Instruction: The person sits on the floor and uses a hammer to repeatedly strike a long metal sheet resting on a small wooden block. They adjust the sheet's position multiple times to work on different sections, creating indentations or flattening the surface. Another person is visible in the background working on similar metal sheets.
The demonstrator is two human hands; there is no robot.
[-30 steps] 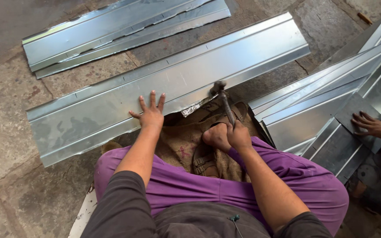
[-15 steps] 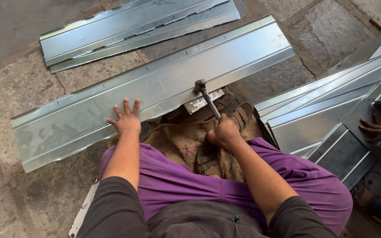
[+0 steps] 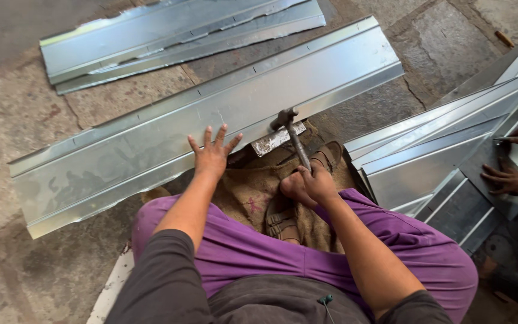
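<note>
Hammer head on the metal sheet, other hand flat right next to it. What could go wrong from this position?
1. The left hand lies spread on the metal sheet close to the hammer; a glancing blow could catch a finger.
2. The sheet's near edge runs just beside that hand and could cut it if the sheet jumps.
3. A co-worker's hands work on stacked sheets near the right hand, so a wide swing may reach them.

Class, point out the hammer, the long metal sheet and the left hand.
hammer (image 3: 285, 118), head view, on its head.
long metal sheet (image 3: 151, 144), head view, on its flat middle.
left hand (image 3: 212, 157), head view, on its back.
</note>
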